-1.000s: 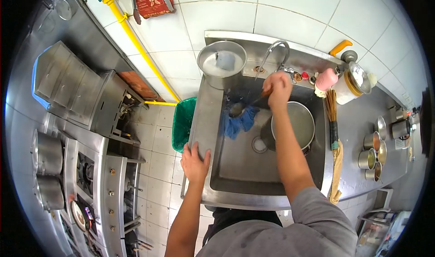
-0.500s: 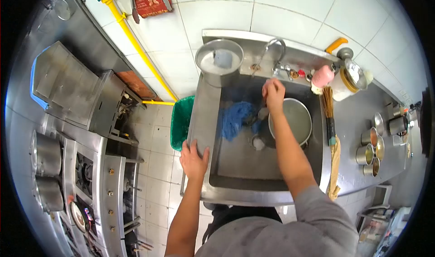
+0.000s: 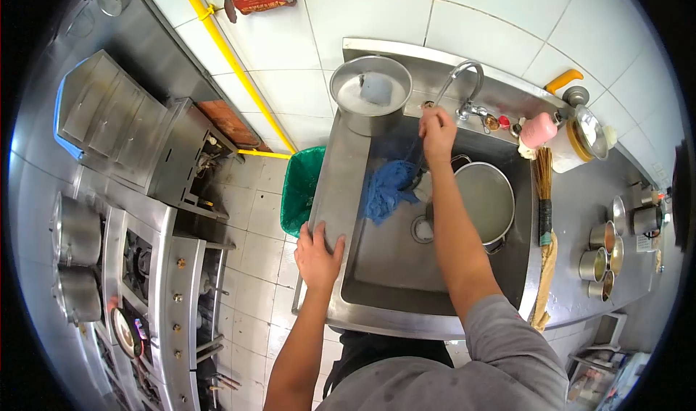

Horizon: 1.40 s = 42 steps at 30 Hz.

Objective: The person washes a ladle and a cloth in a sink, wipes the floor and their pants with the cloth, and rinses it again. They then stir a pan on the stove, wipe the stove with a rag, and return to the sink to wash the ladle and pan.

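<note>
My right hand [image 3: 438, 134] is closed just below the spout of the curved faucet [image 3: 475, 85], over the sink [image 3: 391, 266]. A thin dark shape runs down from its fingers towards a blue cloth or bag [image 3: 390, 190], but I cannot make out what it is. My left hand [image 3: 319, 259] lies with fingers spread on the sink's left metal rim. To the right of my right forearm, a large metal pot [image 3: 487, 202] in the basin holds cloudy liquid. The drain [image 3: 422, 228] shows beside the forearm.
A steel pot [image 3: 371, 117] with a grey-blue item inside stands on the sink's back left corner. A green-lined bin [image 3: 301, 193] is left of the sink. Right of the basin are a stick brush [image 3: 544, 193], a pink bottle [image 3: 539, 130] and several small metal cups [image 3: 593, 264].
My right hand has come closer to the faucet spout, its fingers still closed. The drain shows more plainly now. My left hand stays on the rim, while the whole view has shifted slightly.
</note>
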Motion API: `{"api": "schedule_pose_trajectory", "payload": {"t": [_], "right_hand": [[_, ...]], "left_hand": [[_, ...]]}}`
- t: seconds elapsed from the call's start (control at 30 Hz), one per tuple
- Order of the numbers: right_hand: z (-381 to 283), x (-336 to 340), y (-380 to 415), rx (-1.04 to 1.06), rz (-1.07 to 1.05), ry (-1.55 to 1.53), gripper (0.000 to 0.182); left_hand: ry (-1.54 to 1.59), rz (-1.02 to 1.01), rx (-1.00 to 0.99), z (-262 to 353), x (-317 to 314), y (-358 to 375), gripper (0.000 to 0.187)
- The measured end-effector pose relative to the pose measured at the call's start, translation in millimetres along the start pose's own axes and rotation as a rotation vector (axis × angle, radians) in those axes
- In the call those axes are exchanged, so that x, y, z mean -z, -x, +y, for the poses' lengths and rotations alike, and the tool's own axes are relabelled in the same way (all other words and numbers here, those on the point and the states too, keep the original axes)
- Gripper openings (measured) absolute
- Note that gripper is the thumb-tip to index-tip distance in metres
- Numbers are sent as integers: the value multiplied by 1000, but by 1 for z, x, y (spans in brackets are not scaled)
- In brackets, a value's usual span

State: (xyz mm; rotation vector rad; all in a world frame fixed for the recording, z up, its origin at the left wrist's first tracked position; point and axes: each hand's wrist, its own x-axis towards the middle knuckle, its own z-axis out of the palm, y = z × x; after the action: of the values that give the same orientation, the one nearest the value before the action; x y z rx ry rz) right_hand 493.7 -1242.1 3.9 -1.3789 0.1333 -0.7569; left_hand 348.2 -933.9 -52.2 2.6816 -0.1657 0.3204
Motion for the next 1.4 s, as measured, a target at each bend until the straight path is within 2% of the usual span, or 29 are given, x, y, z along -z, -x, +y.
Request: {"api": "schedule_pose_trajectory", "payload": {"t": [0.23, 0.37, 0.43, 0.47, 0.53, 0.6, 0.67, 0.73, 0.77, 0.8, 0.87, 1.0, 1.07, 1.23, 1.33, 1.37, 1.4], "right_hand": [[-66, 6, 10, 83, -142, -272, 20], [-21, 22, 39, 207, -123, -169, 20], [14, 25, 46, 60, -113, -77, 19], [8, 23, 40, 58, -114, -76, 19], [-22, 22, 21, 0, 39, -155, 19], [-73, 19, 21, -40, 40, -115, 21], [-84, 27, 38, 105, -57, -104, 22], [-29, 40, 59, 133, -87, 78, 22], [-33, 43, 57, 41, -121, 19, 23], [-34, 42, 46, 49, -132, 17, 23], [-46, 49, 35, -11, 8, -63, 23], [-77, 66, 43, 88, -10, -13, 22], [-24, 77, 59, 5, -70, -26, 23], [-79, 70, 55, -101, -137, -78, 21], [-70, 77, 79, -65, -143, -86, 21], [-36, 83, 89, -82, -106, -120, 19], [-38, 86, 84, -77, -99, -126, 19]], "left_hand": [[9, -11, 3, 1, 0, -1, 58], [2, -17, 8, 3, 3, 2, 57], [-11, 8, 0, 3, 2, -5, 57], [-2, 6, -1, 1, 0, -5, 57], [13, -5, -12, 1, 0, 1, 57], [-15, -5, -7, -1, -1, 1, 58], [-3, -47, 11, -3, 1, 2, 58], [25, -60, 25, -2, 0, 2, 59], [7, -34, 10, -2, -1, 2, 59], [-13, -4, -2, -3, -2, 1, 59], [-11, -16, -8, -3, 0, 11, 58], [12, -24, -8, -3, -1, 1, 56], [6, -14, -19, -3, -3, 3, 56], [-7, 47, -15, 2, -2, 3, 54], [57, 42, -8, 8, 4, 2, 52], [50, 37, -22, 9, 3, 3, 52], [33, 90, -77, 9, 1, 4, 49]]}}
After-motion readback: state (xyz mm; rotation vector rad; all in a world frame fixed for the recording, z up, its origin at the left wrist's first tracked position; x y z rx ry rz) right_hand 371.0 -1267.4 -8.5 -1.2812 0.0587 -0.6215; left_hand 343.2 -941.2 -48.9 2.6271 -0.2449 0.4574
